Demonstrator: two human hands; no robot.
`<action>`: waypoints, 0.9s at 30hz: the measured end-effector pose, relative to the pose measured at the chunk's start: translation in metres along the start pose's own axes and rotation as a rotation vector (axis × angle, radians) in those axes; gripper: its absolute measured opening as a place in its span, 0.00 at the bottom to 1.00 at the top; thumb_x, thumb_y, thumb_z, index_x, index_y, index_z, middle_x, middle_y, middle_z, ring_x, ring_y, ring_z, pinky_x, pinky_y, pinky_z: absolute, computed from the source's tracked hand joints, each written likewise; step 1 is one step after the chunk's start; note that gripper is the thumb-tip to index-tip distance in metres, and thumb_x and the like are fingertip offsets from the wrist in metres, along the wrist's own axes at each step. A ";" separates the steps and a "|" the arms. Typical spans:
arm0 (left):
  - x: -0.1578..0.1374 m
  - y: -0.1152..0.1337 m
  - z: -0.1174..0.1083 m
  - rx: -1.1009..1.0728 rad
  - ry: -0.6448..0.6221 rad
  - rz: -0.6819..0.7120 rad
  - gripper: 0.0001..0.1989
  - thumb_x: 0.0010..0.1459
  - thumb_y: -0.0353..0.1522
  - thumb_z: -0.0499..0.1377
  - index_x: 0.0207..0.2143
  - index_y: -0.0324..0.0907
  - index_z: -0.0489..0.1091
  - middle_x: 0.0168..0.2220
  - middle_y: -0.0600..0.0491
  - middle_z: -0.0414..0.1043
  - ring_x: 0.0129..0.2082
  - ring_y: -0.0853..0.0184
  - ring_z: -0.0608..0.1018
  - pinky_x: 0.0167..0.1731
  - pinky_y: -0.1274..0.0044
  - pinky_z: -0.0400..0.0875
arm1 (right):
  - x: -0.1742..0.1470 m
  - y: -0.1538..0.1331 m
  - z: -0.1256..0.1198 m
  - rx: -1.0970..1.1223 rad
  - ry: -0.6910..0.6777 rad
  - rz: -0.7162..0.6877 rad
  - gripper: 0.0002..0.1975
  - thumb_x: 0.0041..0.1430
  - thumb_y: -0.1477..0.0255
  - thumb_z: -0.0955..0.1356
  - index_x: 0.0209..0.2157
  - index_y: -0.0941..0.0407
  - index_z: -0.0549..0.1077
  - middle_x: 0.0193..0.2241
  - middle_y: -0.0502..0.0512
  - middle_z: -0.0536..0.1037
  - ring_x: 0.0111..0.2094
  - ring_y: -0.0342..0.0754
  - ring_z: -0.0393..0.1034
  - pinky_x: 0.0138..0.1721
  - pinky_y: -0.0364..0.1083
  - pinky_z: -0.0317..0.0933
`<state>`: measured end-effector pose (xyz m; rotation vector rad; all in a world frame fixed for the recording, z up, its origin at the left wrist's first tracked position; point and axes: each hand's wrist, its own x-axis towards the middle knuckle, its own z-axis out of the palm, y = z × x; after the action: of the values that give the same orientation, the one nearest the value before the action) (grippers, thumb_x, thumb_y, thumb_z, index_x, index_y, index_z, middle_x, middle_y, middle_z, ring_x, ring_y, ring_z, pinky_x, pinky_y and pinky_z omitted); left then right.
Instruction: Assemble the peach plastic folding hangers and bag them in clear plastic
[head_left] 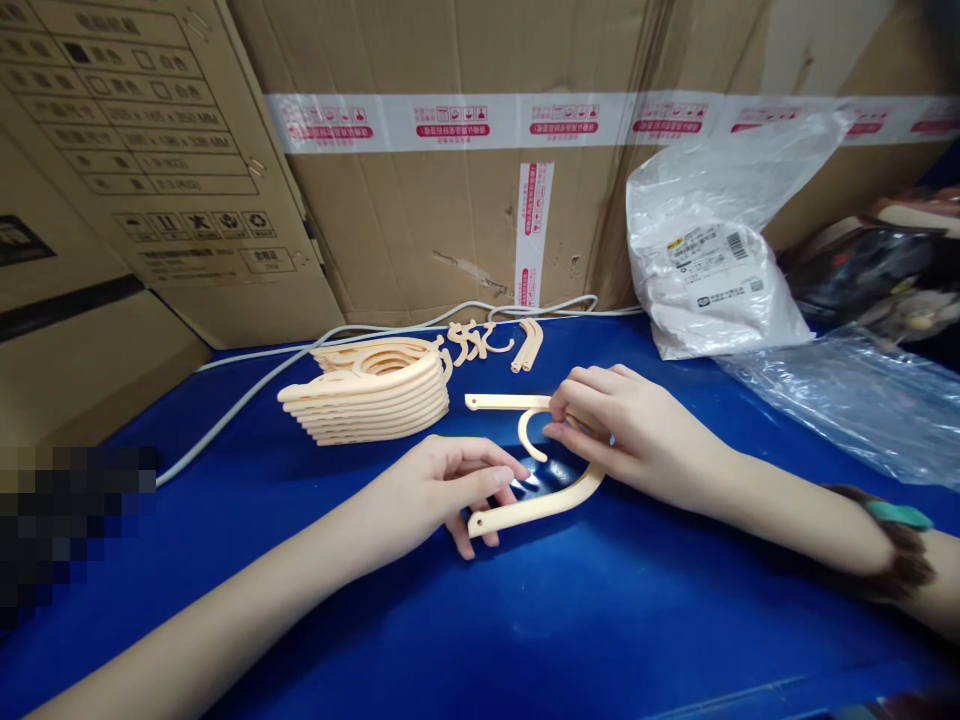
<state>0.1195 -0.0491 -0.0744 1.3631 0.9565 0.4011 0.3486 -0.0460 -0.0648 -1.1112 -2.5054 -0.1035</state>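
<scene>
A cream plastic folding hanger (541,508) is between my hands above the blue tabletop, its two arms pointing left and its hook curled between them. My right hand (626,425) is closed round the joint at its right end, hiding that part. My left hand (472,485) is at the tip of the nearer arm, thumb above and some fingers beneath; whether it grips the arm firmly is hard to see. Beyond my left hand lies a stack of folded cream hangers (367,400). Loose hooks (469,343) and a few short curved arms (528,346) lie farther back.
Cardboard boxes (435,220) stand along the back and left. A grey cable (247,400) runs across the blue table (600,620) behind the stack. At the back right sit a white plastic bag with a label (705,270) and clear plastic wrap (847,400).
</scene>
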 end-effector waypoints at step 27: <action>0.004 -0.007 -0.003 -0.127 -0.010 0.042 0.21 0.51 0.47 0.65 0.30 0.39 0.66 0.30 0.50 0.78 0.20 0.72 0.75 0.16 0.83 0.71 | 0.003 0.036 -0.005 -0.072 -0.245 0.000 0.03 0.63 0.75 0.62 0.33 0.56 0.66 0.33 0.55 0.71 0.33 0.49 0.66 0.35 0.47 0.57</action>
<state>0.1175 -0.0459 -0.0825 1.2704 0.8809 0.4784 0.3746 -0.0207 -0.0621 -1.2183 -2.7367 -0.0611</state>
